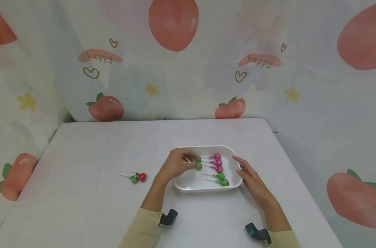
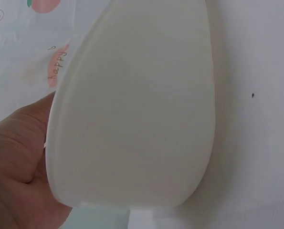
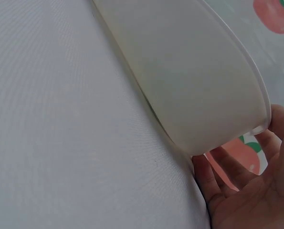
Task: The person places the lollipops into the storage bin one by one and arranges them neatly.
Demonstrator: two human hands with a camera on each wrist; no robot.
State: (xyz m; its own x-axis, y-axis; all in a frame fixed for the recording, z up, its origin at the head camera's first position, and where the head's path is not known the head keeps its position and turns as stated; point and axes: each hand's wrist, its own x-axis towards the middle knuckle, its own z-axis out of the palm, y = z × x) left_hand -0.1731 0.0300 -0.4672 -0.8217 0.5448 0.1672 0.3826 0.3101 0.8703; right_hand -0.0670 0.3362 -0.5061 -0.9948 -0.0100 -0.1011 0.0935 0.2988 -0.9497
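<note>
Inside the white tray (image 1: 188, 187), my left hand (image 1: 176, 163) pinches two green-wrapped lollipops (image 1: 199, 166), their white sticks pointing back toward the palm. Pink-wrapped lollipops (image 1: 218, 169) lie in a column toward the tray's right side. Just below them are green-wrapped lollipops (image 1: 221, 176), sticks to the left. My right hand (image 1: 253, 181) holds the tray's right end, with fingertips at the rim and against the outer wall (image 3: 204, 95). In the left wrist view, the tray's outer wall (image 2: 132, 109) hides the lollipops and the left fingertips.
Left of the tray, a green lollipop (image 1: 134, 178) and a red lollipop (image 1: 142, 177) lie together on the white-covered table (image 1: 82, 206). A curtain (image 1: 188, 79) printed with fruit and hearts hangs behind the table and along both sides.
</note>
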